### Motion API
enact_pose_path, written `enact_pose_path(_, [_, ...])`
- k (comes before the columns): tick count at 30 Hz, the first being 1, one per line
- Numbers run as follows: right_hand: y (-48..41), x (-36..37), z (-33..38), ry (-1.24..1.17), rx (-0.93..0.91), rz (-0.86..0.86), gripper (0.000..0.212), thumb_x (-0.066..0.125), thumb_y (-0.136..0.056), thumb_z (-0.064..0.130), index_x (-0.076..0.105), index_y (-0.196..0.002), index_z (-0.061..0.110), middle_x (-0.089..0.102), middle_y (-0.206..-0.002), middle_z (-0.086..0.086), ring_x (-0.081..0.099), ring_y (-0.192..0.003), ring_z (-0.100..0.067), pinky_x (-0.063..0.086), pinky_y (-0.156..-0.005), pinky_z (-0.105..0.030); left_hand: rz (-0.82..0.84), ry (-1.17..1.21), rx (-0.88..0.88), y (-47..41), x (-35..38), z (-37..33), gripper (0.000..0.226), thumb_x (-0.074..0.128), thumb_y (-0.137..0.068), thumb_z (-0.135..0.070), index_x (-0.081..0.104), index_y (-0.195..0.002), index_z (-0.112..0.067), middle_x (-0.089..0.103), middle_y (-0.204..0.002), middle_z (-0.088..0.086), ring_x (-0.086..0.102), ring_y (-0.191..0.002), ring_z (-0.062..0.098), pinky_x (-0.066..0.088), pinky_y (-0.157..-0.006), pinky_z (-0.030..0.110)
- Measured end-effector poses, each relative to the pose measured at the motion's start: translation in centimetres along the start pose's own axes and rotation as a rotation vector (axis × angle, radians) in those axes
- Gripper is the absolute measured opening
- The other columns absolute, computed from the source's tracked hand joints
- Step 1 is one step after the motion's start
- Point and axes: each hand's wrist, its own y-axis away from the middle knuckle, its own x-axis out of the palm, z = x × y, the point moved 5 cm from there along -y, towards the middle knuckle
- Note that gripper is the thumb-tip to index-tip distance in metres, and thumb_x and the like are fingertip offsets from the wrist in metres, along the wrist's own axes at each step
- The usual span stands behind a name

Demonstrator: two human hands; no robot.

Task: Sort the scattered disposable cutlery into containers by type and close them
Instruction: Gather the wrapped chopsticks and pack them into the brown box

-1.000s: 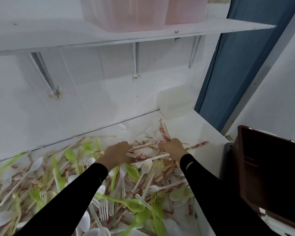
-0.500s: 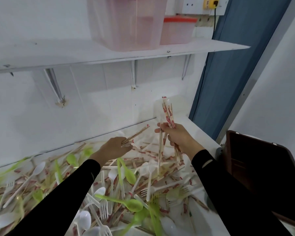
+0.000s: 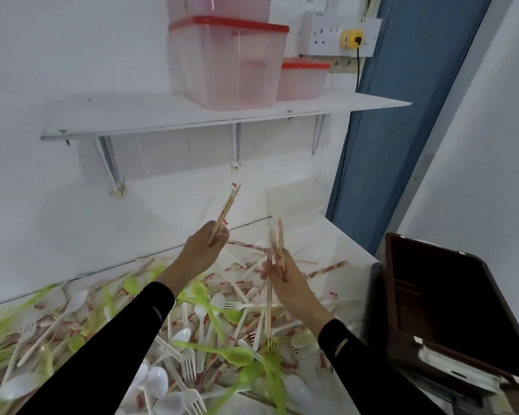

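Both hands had come up off the pile since a second earlier, when they were down among the chopsticks. My left hand (image 3: 203, 250) gripped a small bundle of wrapped chopsticks (image 3: 226, 208) that slanted up toward the wall at the centre of the frame. Just right of it, my right hand (image 3: 285, 277) had its fingers curled round a second bundle of chopsticks (image 3: 277, 244) standing nearly upright. Below both, the white tabletop (image 3: 327, 235) carried the scattered cutlery: green spoons (image 3: 237, 354), white forks (image 3: 189, 363), white spoons (image 3: 158, 381) and more chopsticks, across the lower left and centre. A clear container (image 3: 294, 199) stood at the tabletop's far right corner. On the shelf (image 3: 162, 115) at upper centre sat pink containers (image 3: 231, 61) with red lids. A dark brown crate (image 3: 447, 310) stood at lower right.
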Motion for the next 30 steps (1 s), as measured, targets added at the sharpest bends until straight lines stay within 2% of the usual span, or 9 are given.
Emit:
enact_pose_path(3, [1.1,0.9,-2.4,-0.02,0.109,0.012,0.008,0.058,-0.098,0.012,0.06,-0.102,0.005,0.062,-0.088,-0.022,0.059,-0.084,-0.016,0.049,-0.08,-0.02,0.053,-0.039,-0.014,0.9,0.3,0.4,0.025,0.048,-0.099,-0.038,0.057,-0.1,-0.015,0.067,-0.096,0.012,0.062,-0.083,0.028,0.042,-0.063,0.024])
enact_pose_path(6, [1.3,0.7,-3.4,0.007,0.191,-0.016,0.029,0.052,-0.101,0.029,0.069,-0.083,0.013,0.072,-0.087,-0.008,0.067,-0.094,-0.015,0.049,-0.093,-0.031,0.016,-0.013,-0.066,1.2,-0.1,0.6,0.031,0.055,-0.096,-0.04,0.063,-0.098,-0.01,0.069,-0.096,0.01,0.063,-0.091,0.027,0.044,-0.072,0.029])
enact_pose_path(10, [0.2,-0.8,0.2,0.07,0.106,-0.081,0.037,0.047,-0.103,0.02,0.068,-0.077,0.003,0.067,-0.089,-0.004,0.06,-0.076,-0.004,0.043,-0.065,-0.01,-0.03,0.087,-0.088,1.4,-1.2,0.0,0.025,0.061,-0.093,-0.041,0.069,-0.092,-0.017,0.071,-0.093,-0.002,0.062,-0.09,0.017,0.042,-0.069,0.015])
enact_pose_path(12, [-0.7,-1.9,2.0,0.125,0.014,-0.148,0.033,0.047,-0.101,0.012,0.061,-0.073,0.006,0.056,-0.076,-0.006,0.049,-0.057,-0.008,0.037,-0.049,-0.016,-0.05,0.074,-0.061,1.7,-1.7,-1.0,0.023,0.061,-0.094,-0.041,0.068,-0.088,-0.019,0.069,-0.088,-0.006,0.06,-0.082,0.012,0.038,-0.061,0.009])
enact_pose_path(17, [-1.3,-2.5,5.4,0.374,-0.19,-0.074,0.023,0.048,-0.101,0.025,0.047,-0.08,0.034,0.052,-0.084,0.002,0.047,-0.075,-0.014,0.039,-0.07,-0.023,0.021,0.099,0.03,2.8,-1.5,-4.5,0.027,0.063,-0.091,-0.044,0.072,-0.086,-0.02,0.07,-0.079,-0.01,0.059,-0.07,-0.004,0.04,-0.061,0.012])
enact_pose_path(20, [0.1,-2.2,5.0,0.39,-0.014,0.094,0.027,0.042,-0.103,0.039,0.058,-0.088,0.022,0.057,-0.078,0.011,0.054,-0.068,-0.008,0.045,-0.061,-0.019,0.034,0.244,0.041,3.3,-0.5,-6.8,0.031,0.063,-0.091,-0.043,0.07,-0.086,-0.014,0.065,-0.071,-0.01,0.051,-0.047,-0.002,0.039,-0.056,0.022])
enact_pose_path(23, [1.2,-3.1,4.7,0.269,0.045,0.056,0.041,0.039,-0.101,0.048,0.055,-0.081,0.016,0.059,-0.073,0.003,0.058,-0.068,-0.014,0.048,-0.068,-0.03,0.145,0.464,-0.025,3.5,0.7,-8.1,0.028,0.059,-0.095,-0.041,0.065,-0.099,-0.013,0.057,-0.072,-0.009,0.045,-0.055,0.004,0.038,-0.052,0.018])
enact_pose_path(26, [1.9,-5.9,5.4,0.038,0.107,-0.051,0.044,0.039,-0.101,0.051,0.051,-0.082,0.013,0.051,-0.066,-0.001,0.052,-0.053,-0.013,0.047,-0.058,-0.025,0.248,0.595,-0.019,3.5,2.1,-9.3,0.018,0.052,-0.1,-0.032,0.065,-0.108,-0.021,0.069,-0.094,-0.01,0.05,-0.076,0.008,0.041,-0.063,0.019])
enact_pose_path(30, [1.9,-10.7,5.7,-0.352,0.119,-0.059,0.035,0.041,-0.102,0.044,0.056,-0.111,0.014,0.05,-0.074,-0.002,0.042,-0.047,-0.015,0.046,-0.052,-0.031,0.267,0.505,0.036,3.2,4.7,-12.0,0.024,0.048,-0.101,-0.038,0.063,-0.111,-0.022,0.074,-0.102,-0.012,0.057,-0.084,0.004,0.044,-0.076,0.023])
